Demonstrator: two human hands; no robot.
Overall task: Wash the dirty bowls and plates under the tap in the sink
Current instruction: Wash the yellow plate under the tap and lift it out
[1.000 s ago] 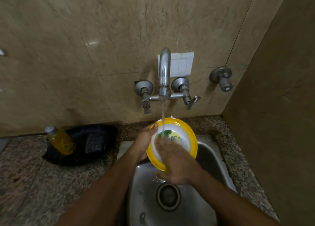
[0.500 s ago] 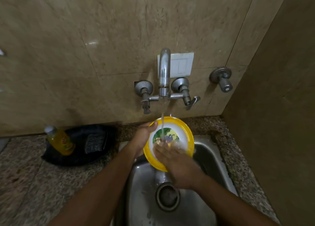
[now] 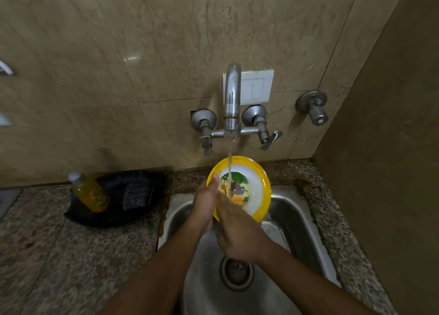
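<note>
steel sink (image 3: 301, 229) set in granite counter (image 3: 71, 255) | tap (image 3: 232, 94) running onto yellow-rimmed bowl (image 3: 254, 191), tilted over sink | left hand (image 3: 204, 205) grips bowl's left rim, thumb on top | right hand (image 3: 237, 234) fingers flat on bowl's inner face | yellow bottle (image 3: 91, 192) on counter, left

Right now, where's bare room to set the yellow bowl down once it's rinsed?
Bare granite counter in front of the black tray on the left. A narrow strip of counter runs right of the sink. It is crowded under the tap, where the left hand and right hand work the yellow bowl.
</note>
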